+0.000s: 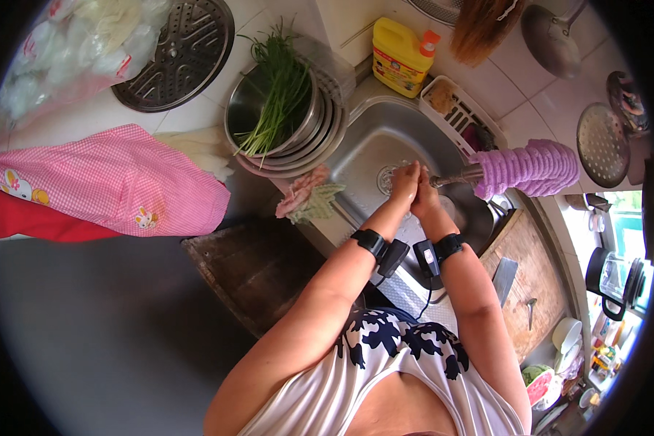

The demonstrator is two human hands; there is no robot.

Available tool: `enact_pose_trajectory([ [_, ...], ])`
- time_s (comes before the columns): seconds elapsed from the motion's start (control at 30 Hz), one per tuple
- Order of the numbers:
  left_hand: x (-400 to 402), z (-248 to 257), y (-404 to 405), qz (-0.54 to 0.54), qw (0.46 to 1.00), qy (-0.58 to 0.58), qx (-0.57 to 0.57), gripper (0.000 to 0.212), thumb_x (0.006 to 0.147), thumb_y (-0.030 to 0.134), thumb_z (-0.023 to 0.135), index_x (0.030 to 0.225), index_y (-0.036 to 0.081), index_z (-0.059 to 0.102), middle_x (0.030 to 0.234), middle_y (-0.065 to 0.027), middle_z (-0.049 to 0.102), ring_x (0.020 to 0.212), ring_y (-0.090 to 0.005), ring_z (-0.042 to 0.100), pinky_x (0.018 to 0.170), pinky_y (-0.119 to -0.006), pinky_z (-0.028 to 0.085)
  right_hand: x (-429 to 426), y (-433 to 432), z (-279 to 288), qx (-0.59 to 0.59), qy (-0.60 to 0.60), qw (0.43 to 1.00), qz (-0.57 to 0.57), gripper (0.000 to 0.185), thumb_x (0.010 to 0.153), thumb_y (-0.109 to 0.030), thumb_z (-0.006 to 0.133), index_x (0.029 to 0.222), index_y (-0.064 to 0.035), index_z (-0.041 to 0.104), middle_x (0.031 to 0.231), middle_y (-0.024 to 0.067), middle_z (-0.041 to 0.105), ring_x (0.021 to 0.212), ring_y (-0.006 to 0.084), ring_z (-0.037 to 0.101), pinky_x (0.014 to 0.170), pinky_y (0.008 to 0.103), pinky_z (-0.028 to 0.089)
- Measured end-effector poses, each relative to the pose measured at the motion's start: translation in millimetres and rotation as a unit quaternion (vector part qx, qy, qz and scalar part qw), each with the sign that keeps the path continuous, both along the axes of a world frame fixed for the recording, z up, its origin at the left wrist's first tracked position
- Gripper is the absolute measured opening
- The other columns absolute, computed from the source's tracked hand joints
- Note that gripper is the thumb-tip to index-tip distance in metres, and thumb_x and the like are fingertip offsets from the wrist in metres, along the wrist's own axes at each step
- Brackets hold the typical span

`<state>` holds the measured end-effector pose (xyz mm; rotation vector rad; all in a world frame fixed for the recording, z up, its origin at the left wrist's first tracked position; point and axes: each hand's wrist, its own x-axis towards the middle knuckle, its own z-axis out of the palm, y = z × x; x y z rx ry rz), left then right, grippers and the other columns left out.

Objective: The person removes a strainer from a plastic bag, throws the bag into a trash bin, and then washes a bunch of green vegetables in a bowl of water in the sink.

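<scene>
My left hand (405, 182) and my right hand (425, 191) are pressed against each other over the stainless steel sink (359, 128), under the end of a faucet wrapped in purple cloth (526, 168). Both look wet, and no object shows between them; their palms are hidden, as is how far the fingers curl. The sink drain (387, 180) lies just left of my left hand. Left of the sink, long green stalks (278, 92) lie in a metal bowl (234, 117) on stacked basins. Pink and green rags (310, 196) hang at the sink's left edge.
A yellow jug (400, 60) and a white slotted rack (460, 117) stand behind the sink. To the right, a wooden board (539, 272) bears a cleaver (504, 280) and a small metal spoon (531, 313). A cut watermelon (538, 384) sits farther down. Skimmers and a ladle (547, 41) hang on the tiled wall.
</scene>
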<state>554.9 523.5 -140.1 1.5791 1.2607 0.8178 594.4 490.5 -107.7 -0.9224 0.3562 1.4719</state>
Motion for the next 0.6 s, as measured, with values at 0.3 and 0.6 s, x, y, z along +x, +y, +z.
enact_pose_trajectory([
  [0.3,-20,28,4,-0.032,0.999,0.020,0.007,0.034,0.090,0.032,0.048,0.073,0.002,0.054,0.066,-0.0159,0.056,0.064,-0.0346,0.053,0.062,-0.043,0.043,-6,-9,4,0.079,0.005,0.993,0.083,0.032,0.094,-0.038,0.038,0.107,-0.0134,0.054,0.103,0.0097,0.058,0.091,0.0250,0.057,0.081,0.0419,0.047],
  [0.6,-35,39,-1,-0.224,0.940,0.259,-0.001,0.027,0.087,0.022,0.042,0.089,0.003,0.060,0.093,-0.0194,0.062,0.086,-0.0336,0.060,0.071,-0.042,0.048,2,-15,-22,0.034,-0.031,0.998,0.035,0.031,0.096,-0.027,0.039,0.109,-0.0021,0.051,0.108,0.0127,0.057,0.100,0.0262,0.054,0.088,0.0396,0.043],
])
